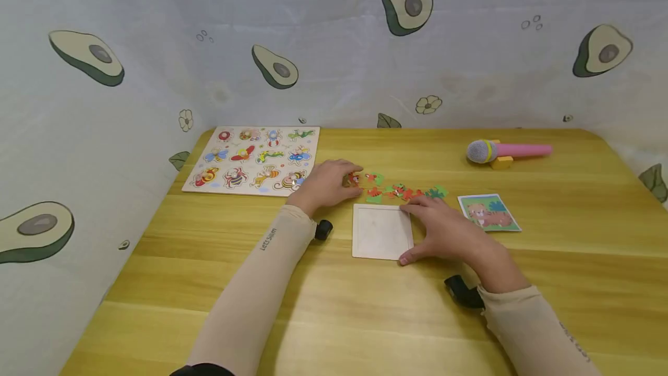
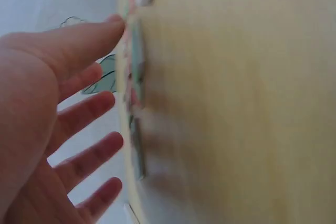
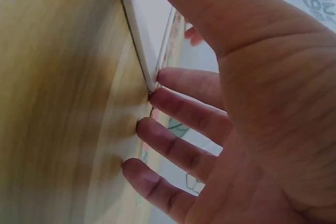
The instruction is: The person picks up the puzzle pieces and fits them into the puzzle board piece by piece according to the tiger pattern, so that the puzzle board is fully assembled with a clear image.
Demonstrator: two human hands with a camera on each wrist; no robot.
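Observation:
In the head view, a pale square puzzle tray [image 1: 382, 232] with a raised rim lies mid-table. My right hand [image 1: 443, 231] holds it by the right side, thumb at the near corner and index finger at the far one; the right wrist view shows fingertips [image 3: 160, 74] against a corner of the tray. Just beyond it lie several loose red and green puzzle pieces [image 1: 374, 193]. My left hand [image 1: 326, 184] is at the left end of these pieces, fingers spread and thumb apart from them. Whether it touches the leftmost piece, I cannot tell.
At the back left lies a wooden insect puzzle board [image 1: 250, 161], its near right corner beside my left hand. A picture card with a bear [image 1: 489, 213] lies right of my right hand. Behind it, a pink toy microphone [image 1: 514, 151] rests on a yellow block [image 1: 502, 162].

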